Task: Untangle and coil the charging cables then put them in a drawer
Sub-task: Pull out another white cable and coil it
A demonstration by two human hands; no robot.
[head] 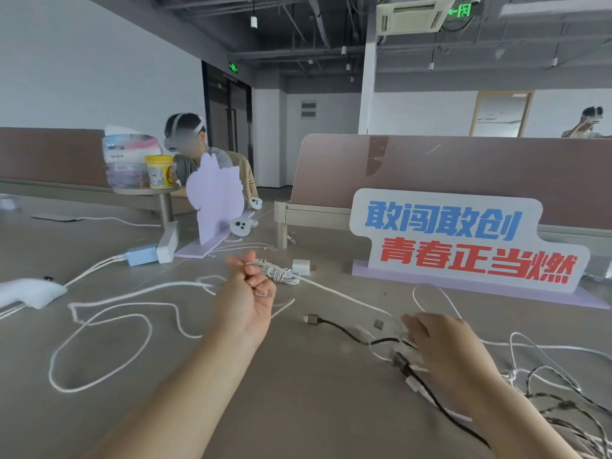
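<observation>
My left hand [246, 294] is raised palm up over the grey desk [298, 409], fingers curled round the plug end of a white cable [109, 313] that loops across the left of the desk. Just beyond it lies a small coiled white cable [281, 274] beside a white charger cube [301, 267]. My right hand [440, 339] rests palm down on a tangle of black and white cables [563, 392] at the right. A black cable [334, 326] with a plug runs left out of that tangle. No drawer is in view.
A sign with blue and red characters [463, 240] stands at the back right. A lilac cut-out stand [215, 200], a blue power adapter [142, 255], white controllers [241, 226] and a white object [29, 293] lie at the left. A person with a headset sits beyond the desk.
</observation>
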